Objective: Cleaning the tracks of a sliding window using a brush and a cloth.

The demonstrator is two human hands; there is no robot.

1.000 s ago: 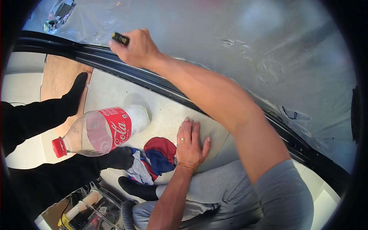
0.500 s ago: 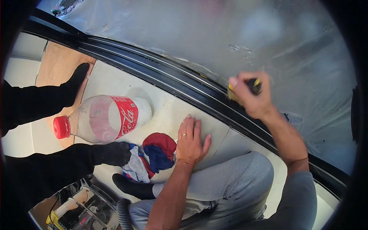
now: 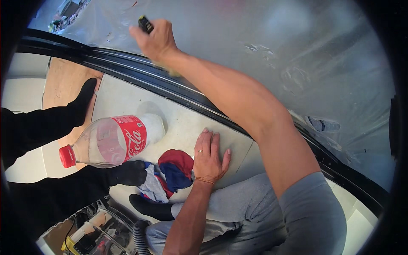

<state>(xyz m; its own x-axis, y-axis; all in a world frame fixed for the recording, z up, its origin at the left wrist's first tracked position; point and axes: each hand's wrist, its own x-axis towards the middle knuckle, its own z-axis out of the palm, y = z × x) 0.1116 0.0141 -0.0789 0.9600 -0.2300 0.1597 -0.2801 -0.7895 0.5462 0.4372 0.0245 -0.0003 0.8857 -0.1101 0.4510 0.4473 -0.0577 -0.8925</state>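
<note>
Right hand (image 3: 157, 40): fingers closed round black-handled bristle brush (image 3: 146, 24); bristles blurred, over black sliding-door track (image 3: 127, 63) along the floor's edge; contact unclear. Left hand (image 3: 209, 160): palm down on pale floor (image 3: 182, 121), fingers slightly apart, just beside crumpled red-and-navy cloth (image 3: 176, 170).

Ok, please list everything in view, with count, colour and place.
track: 1, black, diagonal
plastic sheet: 1, translucent, beyond track
debris: uncounted, mixed, upper left
brush: 1, black, near track
bottle: 1, clear and red, left
panel: 1, tan, left
co-worker's feet: 2, black, left
cloth bundle: 1, red, blue, grey, centre
machine: 1, dark, lower left
hose: 1, grey, beside machine
floor: 1, white, centre
left hand: 1, bare, flat on floor
right hand: 1, bare, gripping brush
legs: 2, grey trousers, bottom
</note>
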